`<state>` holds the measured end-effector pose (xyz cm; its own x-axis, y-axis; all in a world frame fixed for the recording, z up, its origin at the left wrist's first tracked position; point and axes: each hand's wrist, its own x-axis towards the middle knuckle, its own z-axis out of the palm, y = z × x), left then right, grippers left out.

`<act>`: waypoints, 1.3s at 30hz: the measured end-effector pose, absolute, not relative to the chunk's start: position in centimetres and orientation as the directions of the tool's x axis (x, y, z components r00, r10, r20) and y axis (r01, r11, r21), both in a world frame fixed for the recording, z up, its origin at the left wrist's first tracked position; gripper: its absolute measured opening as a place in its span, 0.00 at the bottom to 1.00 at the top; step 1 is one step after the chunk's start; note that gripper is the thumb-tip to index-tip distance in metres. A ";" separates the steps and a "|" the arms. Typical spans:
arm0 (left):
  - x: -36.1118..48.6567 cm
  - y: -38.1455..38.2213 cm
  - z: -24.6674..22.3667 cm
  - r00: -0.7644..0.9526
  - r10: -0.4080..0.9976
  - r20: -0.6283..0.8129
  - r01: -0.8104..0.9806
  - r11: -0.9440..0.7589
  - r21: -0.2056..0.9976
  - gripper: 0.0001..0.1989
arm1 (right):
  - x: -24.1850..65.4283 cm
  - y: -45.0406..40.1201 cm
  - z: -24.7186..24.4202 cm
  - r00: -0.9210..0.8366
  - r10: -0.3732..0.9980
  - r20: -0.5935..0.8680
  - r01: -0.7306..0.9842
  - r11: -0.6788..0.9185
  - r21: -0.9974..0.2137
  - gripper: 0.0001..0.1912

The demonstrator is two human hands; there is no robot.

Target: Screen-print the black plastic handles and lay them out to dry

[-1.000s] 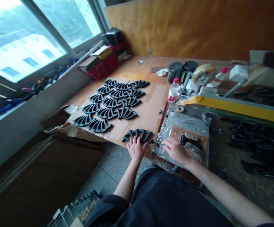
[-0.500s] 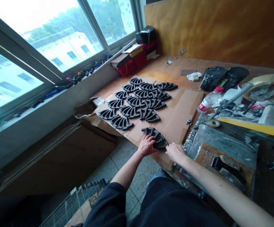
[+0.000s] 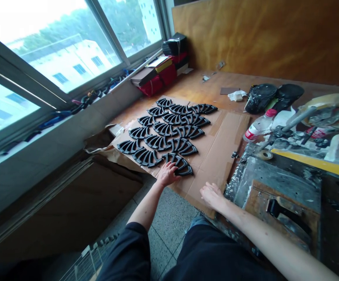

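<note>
A black, ribbed, fan-shaped piece point(image 3: 183, 167) lies on the brown cardboard point(image 3: 216, 148) at the near end of several like pieces point(image 3: 157, 142) laid in rows. My left hand point(image 3: 167, 174) grips its near left edge, fingers bent over the ribs. The far side of this piece sits close against the neighbouring ones. My right hand point(image 3: 212, 195) is apart from it, low over the cardboard's near right part. Its fingers are loosely bent and hold nothing that I can see.
To the right, a stained metal plate point(image 3: 280, 175) carries a wooden board with a black-handled tool point(image 3: 284, 214). Beyond stand a plastic bottle point(image 3: 258, 127), a tape roll point(image 3: 264, 155) and black tubs point(image 3: 261, 97). Flat cardboard sheets point(image 3: 55, 199) lean below the window.
The ribbed piece has moved left and away from me, up to the rows, with my left hand on it. My right hand has come off its right end.
</note>
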<state>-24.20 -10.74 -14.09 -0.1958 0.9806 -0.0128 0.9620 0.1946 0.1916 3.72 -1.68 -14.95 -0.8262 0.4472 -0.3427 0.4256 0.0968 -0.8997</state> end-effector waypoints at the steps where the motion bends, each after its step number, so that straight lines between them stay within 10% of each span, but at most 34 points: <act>1: -24.2 -10.8 -14.2 -0.208 0.978 -0.010 0.960 0.206 0.188 0.28 | 4.0 -1.7 -14.9 -0.819 0.454 -0.350 0.454 0.141 -0.880 0.26; 11: -26.0 -11.3 -13.9 -0.210 0.978 0.009 0.966 0.206 0.156 0.26 | 5.6 -2.3 -12.9 -0.924 0.370 -0.097 0.356 0.739 -0.572 0.12; 23: -22.5 -11.2 -14.9 -0.405 0.907 0.115 0.914 0.398 0.080 0.31 | 19.4 1.0 -7.7 -0.698 0.676 0.238 0.584 0.729 -0.358 0.21; 29: -14.0 -6.8 -10.8 -0.427 0.871 0.243 0.853 0.298 0.429 0.28 | 28.3 0.8 -10.6 -0.753 0.631 0.187 0.581 0.771 -0.261 0.35; 34: -0.3 0.7 -1.5 -0.340 0.929 0.144 0.334 -0.024 0.942 0.28 | 30.5 -0.7 -9.5 -0.820 0.534 0.204 0.403 0.793 -0.457 0.20; 39: 9.1 3.0 6.2 -0.148 0.980 0.134 -0.103 -0.150 0.983 0.30 | 36.3 1.5 -7.7 -0.522 0.832 0.190 0.527 0.489 -0.695 0.14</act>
